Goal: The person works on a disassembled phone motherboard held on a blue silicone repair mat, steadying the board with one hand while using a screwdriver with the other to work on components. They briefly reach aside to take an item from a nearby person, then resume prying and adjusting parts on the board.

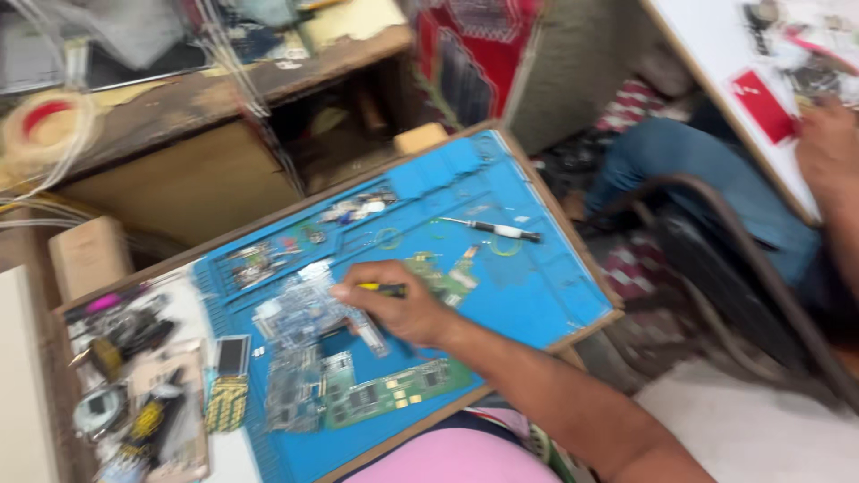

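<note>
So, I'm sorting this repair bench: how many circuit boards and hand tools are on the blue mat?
Green circuit boards: 2, one near the front edge, one beyond the right hand
Screwdrivers: 2, one lying loose, one yellow-handled in the hand
Total: 4

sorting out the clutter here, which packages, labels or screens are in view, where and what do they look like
Small dark rectangular screen part: left edge of the blue work mat, silvery frame.
Red rectangular label: white table top right, beside another person's hand.
Plain tan cardboard box: far left, behind the tray.
</note>
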The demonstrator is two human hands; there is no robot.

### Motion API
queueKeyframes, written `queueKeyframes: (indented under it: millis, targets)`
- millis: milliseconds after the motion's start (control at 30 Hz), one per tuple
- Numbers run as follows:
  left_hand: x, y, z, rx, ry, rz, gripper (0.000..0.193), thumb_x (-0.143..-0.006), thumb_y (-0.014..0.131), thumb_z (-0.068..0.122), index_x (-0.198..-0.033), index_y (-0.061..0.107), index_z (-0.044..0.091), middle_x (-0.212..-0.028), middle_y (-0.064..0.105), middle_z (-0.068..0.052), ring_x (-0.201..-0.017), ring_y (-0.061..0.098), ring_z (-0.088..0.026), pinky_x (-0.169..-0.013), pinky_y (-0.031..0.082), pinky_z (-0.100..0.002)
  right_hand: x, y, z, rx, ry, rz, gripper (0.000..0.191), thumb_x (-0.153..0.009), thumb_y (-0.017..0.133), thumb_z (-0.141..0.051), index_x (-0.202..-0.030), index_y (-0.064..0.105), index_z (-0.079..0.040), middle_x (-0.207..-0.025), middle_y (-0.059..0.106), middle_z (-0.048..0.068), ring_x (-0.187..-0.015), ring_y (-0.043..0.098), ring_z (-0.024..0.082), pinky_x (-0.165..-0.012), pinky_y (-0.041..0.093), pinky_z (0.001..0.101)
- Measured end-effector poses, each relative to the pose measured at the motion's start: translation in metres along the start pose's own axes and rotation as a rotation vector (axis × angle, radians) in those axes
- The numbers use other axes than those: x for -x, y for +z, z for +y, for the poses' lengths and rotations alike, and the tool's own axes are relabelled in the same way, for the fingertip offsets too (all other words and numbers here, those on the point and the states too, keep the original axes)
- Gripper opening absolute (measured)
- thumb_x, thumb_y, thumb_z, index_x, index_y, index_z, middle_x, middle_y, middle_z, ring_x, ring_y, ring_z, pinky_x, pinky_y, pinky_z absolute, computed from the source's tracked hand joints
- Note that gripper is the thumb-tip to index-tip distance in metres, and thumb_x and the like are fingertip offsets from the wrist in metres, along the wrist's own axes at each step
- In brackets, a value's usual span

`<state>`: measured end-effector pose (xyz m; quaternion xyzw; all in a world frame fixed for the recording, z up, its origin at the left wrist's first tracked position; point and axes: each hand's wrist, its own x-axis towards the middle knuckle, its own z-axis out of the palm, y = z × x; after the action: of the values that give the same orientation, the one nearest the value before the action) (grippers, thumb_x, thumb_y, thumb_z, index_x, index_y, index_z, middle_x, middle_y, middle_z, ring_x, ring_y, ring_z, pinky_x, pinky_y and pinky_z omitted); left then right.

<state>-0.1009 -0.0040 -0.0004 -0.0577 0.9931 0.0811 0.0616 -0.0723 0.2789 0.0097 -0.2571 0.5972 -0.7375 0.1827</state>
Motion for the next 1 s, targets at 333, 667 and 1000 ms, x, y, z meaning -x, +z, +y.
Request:
queueKeyframes:
  millis: [333,667,1000]
  targets:
    - [-0.003,-0.018,0.028,0.307,0.111,0.39,0.091,-0.067,0.091,0.033,-0.141,0.049,0.003,-0.144,0.053,-0.022,-0.134,0.054,-0.035,-0.114,0.044,-0.043,-0.001,-0.003,-0.018,-0.583,0.33,0.217,0.02,-0.1,0.067,-0.03,-0.094,0.066,-0.011,-0.075,0.064,0.004,-0.059,0.06,0.01,-0.048,0.045,0.0233]
    - [0.128,-0.095,0.009,0.515,0.715,1.046,0.092,-0.066,0.09,0.033,-0.142,0.048,0.001,-0.144,0.052,-0.024,-0.135,0.053,-0.037,-0.114,0.044,-0.044,0.003,0.008,-0.033,-0.517,0.298,0.166,0.022,-0.102,0.068,-0.028,-0.099,0.069,-0.006,-0.081,0.066,0.004,-0.066,0.061,0.01,-0.058,0.05,0.026]
    - [0.152,-0.055,0.067,0.564,0.381,0.744,0.095,-0.06,0.089,0.025,-0.142,0.048,-0.003,-0.144,0.053,-0.03,-0.134,0.055,-0.041,-0.111,0.045,-0.046,0.004,0.013,-0.03,-0.519,0.298,0.205,0.021,-0.1,0.07,-0.028,-0.093,0.069,-0.009,-0.076,0.065,0.004,-0.06,0.061,0.01,-0.054,0.05,0.0247]
